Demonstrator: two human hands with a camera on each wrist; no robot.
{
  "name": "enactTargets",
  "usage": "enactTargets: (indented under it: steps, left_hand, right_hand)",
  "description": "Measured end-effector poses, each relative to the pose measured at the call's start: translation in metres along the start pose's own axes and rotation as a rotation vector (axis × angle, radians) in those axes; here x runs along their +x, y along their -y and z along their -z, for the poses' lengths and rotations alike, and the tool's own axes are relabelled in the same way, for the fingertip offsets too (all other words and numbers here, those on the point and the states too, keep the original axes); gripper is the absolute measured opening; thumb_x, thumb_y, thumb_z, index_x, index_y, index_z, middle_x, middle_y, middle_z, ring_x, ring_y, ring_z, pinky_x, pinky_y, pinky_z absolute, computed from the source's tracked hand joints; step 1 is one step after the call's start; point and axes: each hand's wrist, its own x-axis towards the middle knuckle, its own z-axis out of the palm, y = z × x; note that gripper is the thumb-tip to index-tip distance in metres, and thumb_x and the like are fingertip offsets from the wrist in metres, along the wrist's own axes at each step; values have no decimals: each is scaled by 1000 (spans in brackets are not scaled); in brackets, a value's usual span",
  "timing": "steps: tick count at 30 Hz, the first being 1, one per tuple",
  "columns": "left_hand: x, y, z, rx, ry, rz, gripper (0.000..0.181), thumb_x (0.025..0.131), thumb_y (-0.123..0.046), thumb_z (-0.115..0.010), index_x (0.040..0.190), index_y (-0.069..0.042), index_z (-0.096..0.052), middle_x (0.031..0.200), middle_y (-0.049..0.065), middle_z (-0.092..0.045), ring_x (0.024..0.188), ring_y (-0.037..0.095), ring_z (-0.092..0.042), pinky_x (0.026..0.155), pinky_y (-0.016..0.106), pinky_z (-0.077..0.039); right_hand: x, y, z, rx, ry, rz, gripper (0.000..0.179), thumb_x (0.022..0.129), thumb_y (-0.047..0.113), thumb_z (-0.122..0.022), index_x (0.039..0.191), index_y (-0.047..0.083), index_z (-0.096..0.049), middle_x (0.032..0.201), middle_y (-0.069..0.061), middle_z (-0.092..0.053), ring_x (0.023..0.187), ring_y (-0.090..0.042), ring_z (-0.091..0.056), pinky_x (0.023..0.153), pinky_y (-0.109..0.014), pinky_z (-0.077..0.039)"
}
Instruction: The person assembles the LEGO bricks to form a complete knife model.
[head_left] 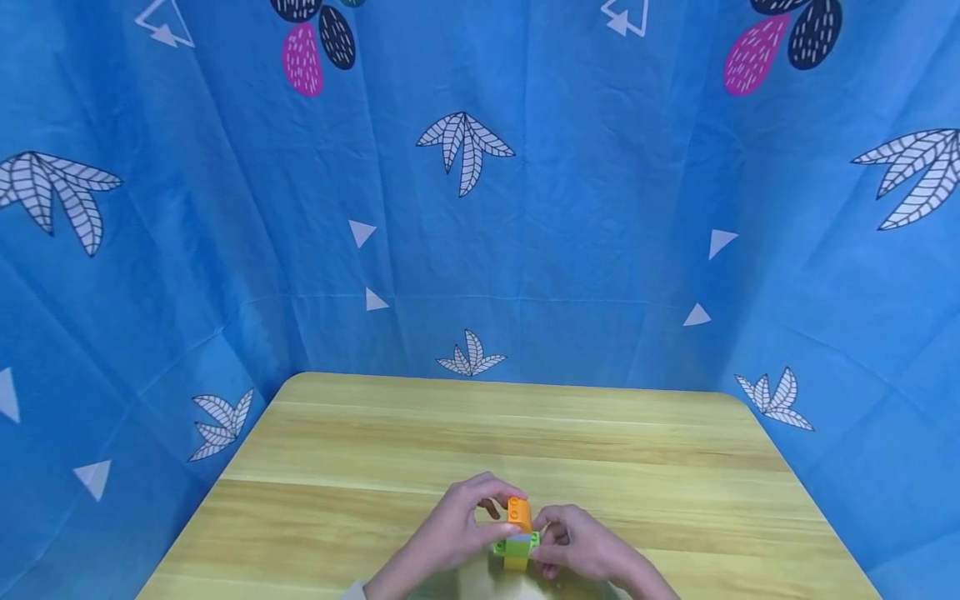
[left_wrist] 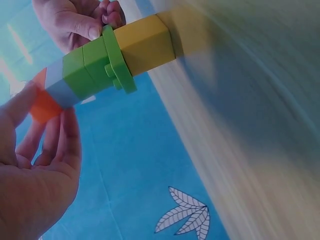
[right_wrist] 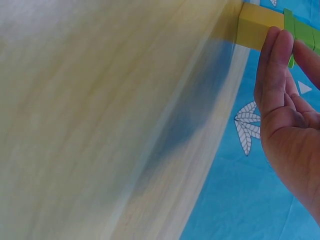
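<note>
A small tower of toy building blocks stands on the table in front of me. Its base is a yellow block (left_wrist: 146, 45), topped by a wide green plate (left_wrist: 119, 60) with studs showing at its overhanging ends. Green blocks (left_wrist: 84, 72) follow, then a pale grey-blue block (left_wrist: 60, 82) and an orange block (head_left: 519, 514) at the top. My left hand (head_left: 459, 523) pinches the orange block between thumb and fingers. Lower down, my right hand (head_left: 587, 546) pinches the right end of the green plate, its fingertips beside the yellow block in the right wrist view.
The light wood table (head_left: 360, 442) has rounded far corners. Blue cloth (head_left: 480, 250) printed with leaves and triangles hangs behind it and along both sides. A shadow of the tower and hands falls across the tabletop in the wrist views.
</note>
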Motion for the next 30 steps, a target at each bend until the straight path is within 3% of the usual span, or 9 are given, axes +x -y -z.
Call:
enactTargets:
  steps: [8,20,30]
  left_hand:
    - [0,-1,-1,-11,-1,11,32,90,-24,-80,121,-18,-73,111,-8,-70,100,22,-67,85,24,-60]
    - [-4,2,-3,-7,-23,-7,33,92,-28,-78,123,-19,-72,111,-8,-70,100,19,-68,89,31,-61]
    - [-3,2,-5,-20,-27,5,36,92,-26,-79,126,-17,-71,114,-8,-70,101,4,-66,94,28,-60]
  right_hand:
    - [0,-1,0,1,-2,-8,20,95,6,-72,110,-1,-63,86,-16,-74,72,-23,-72,67,-33,-64]
    - [0,-3,-1,1,-4,-8,21,95,8,-72,112,-1,-63,86,-15,-74,73,-23,-71,67,-31,-63]
    - [-2,-1,-1,-12,-15,-11,20,95,6,-72,111,-1,-63,85,-15,-74,72,-23,-71,67,-31,-63]
